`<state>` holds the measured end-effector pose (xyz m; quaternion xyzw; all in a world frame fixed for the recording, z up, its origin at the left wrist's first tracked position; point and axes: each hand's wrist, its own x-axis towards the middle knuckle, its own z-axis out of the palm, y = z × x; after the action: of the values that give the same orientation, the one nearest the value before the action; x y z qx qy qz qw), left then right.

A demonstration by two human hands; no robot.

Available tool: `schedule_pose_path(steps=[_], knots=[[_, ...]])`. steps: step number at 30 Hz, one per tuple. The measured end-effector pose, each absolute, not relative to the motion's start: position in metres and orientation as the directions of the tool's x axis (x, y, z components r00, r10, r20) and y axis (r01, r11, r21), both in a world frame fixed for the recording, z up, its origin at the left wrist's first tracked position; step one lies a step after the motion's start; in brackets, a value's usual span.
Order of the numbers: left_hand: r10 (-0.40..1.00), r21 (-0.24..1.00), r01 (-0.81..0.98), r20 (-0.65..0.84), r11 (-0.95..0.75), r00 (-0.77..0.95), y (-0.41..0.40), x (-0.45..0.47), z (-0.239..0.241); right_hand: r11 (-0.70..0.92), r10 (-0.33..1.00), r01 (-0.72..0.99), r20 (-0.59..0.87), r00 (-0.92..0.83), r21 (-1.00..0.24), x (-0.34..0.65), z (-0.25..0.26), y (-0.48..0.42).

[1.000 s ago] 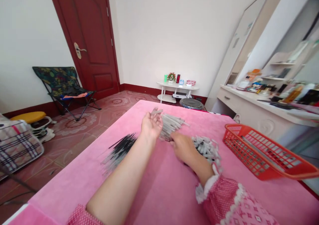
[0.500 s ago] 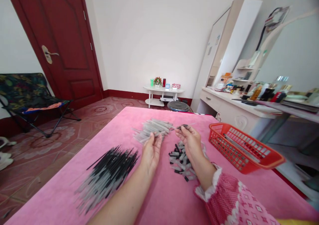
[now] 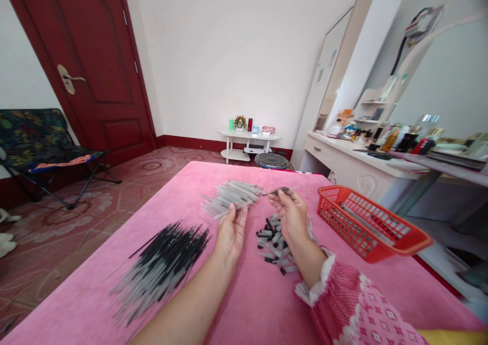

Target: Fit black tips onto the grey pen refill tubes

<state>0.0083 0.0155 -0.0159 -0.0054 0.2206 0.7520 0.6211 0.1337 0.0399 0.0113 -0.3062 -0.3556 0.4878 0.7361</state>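
Observation:
My left hand is at the near edge of a pile of clear, frosted pen barrels, thumb and fingers apart. Whether its fingertips touch a barrel is hard to make out. My right hand is closed in a pinch on a thin, dark pen refill, whose narrow end points left toward the barrels. Under and beside the right wrist lies a heap of clear pen caps with black ends, partly hidden by that hand. Left of my left forearm, many black and grey pen refills lie in a loose bundle.
A pink cloth covers the table. An orange-red plastic basket with long pale pieces inside stands at the right edge. Beyond are a dressing table with bottles, a low white stand, and a folding chair.
The whole view has shifted slightly. Both hands keep nearly the same place and pose; the dark refill remains pinched in my right hand.

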Motion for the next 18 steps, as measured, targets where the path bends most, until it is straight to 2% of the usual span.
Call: schedule_pose_path(steps=[8,15,18], knots=[[0.944,0.308,-0.944,-0.260,-0.119,-0.204,0.0156,0.0107,-0.0186,0.331,0.942,-0.434,0.264,0.209,-0.838,0.1271,0.0072,0.0357],[0.965,0.372,-0.927,-0.227,-0.036,-0.129,0.0115,0.0114,-0.0243,0.237,0.970,-0.344,0.201,0.136,-0.908,0.1248,0.0038,0.0329],[0.972,0.400,-0.916,-0.210,-0.011,-0.103,0.0106,0.0120,-0.0238,0.256,0.967,-0.280,0.244,0.079,-0.925,0.1245,0.0015,0.0349]])
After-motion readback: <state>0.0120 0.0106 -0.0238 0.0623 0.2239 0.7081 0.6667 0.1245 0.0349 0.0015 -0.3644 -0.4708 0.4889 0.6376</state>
